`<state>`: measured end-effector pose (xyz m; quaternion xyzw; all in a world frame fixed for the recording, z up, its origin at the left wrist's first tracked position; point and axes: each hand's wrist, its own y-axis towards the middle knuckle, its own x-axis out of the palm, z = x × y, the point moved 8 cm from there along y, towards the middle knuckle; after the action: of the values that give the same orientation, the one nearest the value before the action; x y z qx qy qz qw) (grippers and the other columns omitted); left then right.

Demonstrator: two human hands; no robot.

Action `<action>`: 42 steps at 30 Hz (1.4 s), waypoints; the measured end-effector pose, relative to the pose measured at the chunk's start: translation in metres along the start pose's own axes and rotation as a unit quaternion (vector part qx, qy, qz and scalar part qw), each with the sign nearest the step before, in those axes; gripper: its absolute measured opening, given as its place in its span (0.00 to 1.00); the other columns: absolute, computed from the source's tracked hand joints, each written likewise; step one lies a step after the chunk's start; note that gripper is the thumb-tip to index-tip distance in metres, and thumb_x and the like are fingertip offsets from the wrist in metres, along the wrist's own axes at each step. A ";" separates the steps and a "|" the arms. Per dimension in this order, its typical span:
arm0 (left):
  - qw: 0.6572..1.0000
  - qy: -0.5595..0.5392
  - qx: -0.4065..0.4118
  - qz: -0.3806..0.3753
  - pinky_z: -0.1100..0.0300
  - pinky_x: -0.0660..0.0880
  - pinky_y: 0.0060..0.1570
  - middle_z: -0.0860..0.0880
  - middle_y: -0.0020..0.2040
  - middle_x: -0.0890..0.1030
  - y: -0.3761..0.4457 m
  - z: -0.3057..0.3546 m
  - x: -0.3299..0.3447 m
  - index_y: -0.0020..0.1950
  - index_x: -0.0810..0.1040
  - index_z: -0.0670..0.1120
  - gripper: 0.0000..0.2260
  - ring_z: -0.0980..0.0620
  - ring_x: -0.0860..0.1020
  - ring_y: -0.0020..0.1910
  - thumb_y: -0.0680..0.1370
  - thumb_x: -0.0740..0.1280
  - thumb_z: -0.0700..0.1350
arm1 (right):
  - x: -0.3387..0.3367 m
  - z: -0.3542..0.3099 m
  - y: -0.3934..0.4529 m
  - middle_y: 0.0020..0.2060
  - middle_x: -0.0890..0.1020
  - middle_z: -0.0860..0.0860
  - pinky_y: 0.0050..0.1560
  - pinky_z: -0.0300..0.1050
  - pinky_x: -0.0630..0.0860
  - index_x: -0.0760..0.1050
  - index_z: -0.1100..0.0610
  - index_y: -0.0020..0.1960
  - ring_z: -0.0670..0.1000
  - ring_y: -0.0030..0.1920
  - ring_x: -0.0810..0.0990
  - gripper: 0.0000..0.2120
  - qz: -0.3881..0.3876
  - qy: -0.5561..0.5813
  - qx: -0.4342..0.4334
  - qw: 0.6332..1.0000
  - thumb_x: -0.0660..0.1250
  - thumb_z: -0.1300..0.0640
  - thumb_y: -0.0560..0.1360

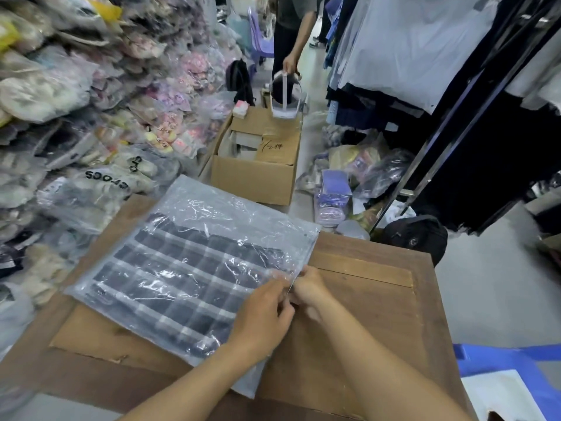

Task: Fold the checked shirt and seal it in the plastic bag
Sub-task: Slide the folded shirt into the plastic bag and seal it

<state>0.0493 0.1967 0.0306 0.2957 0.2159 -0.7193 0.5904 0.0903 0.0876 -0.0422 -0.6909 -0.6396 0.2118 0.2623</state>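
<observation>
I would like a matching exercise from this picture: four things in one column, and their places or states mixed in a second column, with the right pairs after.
Things:
1. checked shirt
2. plastic bag
3. cardboard box
4. both hands, left hand and right hand

Places or states:
A. open at the top, on the floor beyond the table
B. folded, inside the clear plastic
C. pinching the edge of the bag on its right side
D. lying flat on the wooden table

Pairs: 1-B, 2-D, 3-A, 4-C
</observation>
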 end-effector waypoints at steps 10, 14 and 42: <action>0.999 -0.039 -0.023 -0.013 0.70 0.67 0.39 0.53 0.35 0.76 -0.003 0.000 0.013 0.58 0.79 0.50 0.13 0.59 0.73 0.36 0.74 0.66 0.42 | -0.076 -0.029 0.014 0.42 0.85 0.55 0.36 0.43 0.81 0.78 0.60 0.52 0.51 0.35 0.84 0.06 0.129 -0.010 -0.007 0.992 0.65 0.58 0.80; 0.995 -0.051 -0.011 -0.080 0.60 0.75 0.46 0.53 0.36 0.77 -0.009 0.018 0.040 0.60 0.78 0.51 0.14 0.56 0.75 0.39 0.74 0.65 0.45 | -0.108 -0.053 0.028 0.33 0.79 0.53 0.32 0.44 0.73 0.75 0.57 0.40 0.54 0.31 0.76 0.13 0.224 -0.022 -0.059 0.973 0.66 0.50 0.79; 0.985 0.071 -0.006 -0.154 0.52 0.67 0.58 0.51 0.45 0.80 0.210 0.037 0.089 0.40 0.75 0.52 0.08 0.45 0.78 0.54 0.80 0.65 0.48 | -0.132 -0.074 0.040 0.35 0.78 0.51 0.37 0.39 0.71 0.77 0.58 0.41 0.47 0.36 0.73 0.09 0.159 -0.079 -0.105 0.979 0.71 0.55 0.78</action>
<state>0.2370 0.0636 0.0049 0.3058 0.3049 -0.7774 0.4574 0.1559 -0.0526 -0.0159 -0.7883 -0.5594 0.2361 0.0997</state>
